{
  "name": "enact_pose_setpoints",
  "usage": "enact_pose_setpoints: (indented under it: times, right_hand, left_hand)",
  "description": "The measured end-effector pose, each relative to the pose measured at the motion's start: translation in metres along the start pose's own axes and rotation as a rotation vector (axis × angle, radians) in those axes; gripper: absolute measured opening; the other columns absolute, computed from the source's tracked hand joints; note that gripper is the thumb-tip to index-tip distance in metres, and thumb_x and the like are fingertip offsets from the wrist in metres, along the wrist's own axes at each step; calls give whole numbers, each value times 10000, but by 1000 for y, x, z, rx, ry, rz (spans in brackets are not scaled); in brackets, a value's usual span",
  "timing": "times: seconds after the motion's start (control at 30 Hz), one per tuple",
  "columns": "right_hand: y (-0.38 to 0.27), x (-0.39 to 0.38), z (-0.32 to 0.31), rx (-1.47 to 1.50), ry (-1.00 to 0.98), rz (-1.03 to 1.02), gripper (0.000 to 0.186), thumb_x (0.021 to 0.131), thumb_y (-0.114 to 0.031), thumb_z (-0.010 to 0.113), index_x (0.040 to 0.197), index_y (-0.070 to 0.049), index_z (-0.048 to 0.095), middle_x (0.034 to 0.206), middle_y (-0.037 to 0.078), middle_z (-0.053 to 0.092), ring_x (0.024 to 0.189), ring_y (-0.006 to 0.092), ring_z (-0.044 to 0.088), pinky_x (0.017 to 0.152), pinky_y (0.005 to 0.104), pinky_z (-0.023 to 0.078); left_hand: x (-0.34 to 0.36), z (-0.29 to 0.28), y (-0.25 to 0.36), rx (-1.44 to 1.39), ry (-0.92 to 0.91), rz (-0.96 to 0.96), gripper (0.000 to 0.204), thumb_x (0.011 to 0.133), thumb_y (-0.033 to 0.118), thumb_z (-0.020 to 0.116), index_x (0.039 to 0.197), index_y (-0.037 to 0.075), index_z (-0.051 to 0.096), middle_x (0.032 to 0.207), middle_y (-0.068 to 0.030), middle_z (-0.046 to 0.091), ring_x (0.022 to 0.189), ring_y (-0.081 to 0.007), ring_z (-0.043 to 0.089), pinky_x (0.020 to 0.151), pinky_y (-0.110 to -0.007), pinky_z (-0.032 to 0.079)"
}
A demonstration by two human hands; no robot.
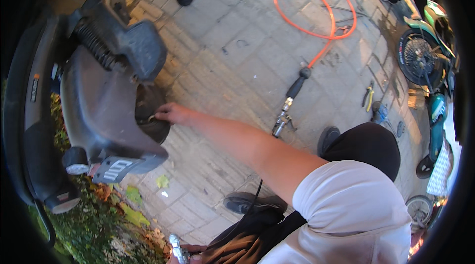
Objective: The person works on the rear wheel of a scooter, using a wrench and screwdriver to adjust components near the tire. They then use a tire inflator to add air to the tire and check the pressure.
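fingers [159, 114] of right hand [170, 113] pinching small metal valve on scooter rear tyre [148, 108]; left hand [180, 255] clenched round metal tool [176, 247].

Beside the scooter's rear wheel [151, 113], the right hand's [170, 113] fingertips hide under the grey fender [106, 115]. The left hand [180, 254] is cut by the lower edge below it; its grip on a metal piece [175, 246] is unclear.
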State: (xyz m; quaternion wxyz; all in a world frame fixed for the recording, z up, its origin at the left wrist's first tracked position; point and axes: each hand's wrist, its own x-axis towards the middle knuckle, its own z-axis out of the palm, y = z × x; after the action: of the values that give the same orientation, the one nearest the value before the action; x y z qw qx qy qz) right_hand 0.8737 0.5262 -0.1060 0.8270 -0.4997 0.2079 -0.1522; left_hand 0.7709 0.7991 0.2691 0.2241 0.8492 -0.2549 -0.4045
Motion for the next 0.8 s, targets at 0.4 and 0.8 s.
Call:
enact_pose_setpoints:
  times: [0.4, 0.8]
  right_hand:
    - [3, 3, 4, 58, -4, 40, 303, 862, -287, 679, 1073, -73, 638, 883, 41, 630, 745, 147, 581, 607, 303, 490]
    - [-2, 4, 4, 104, 14, 96, 219, 868, -252, 662, 1023, -102, 626, 833, -4, 575, 718, 102, 521, 567, 263, 436]
  left_hand:
    - [2, 3, 7, -19, -29, -92, 189, 918, 101, 523, 1031, -21, 612, 913, -54, 621, 749, -102, 517, 640, -240, 415]
    - [-7, -4, -7, -24, -49, -170, 212, 921, 136, 559, 1061, -11, 621, 931, -81, 637, 831, -153, 551, 759, -286, 442]
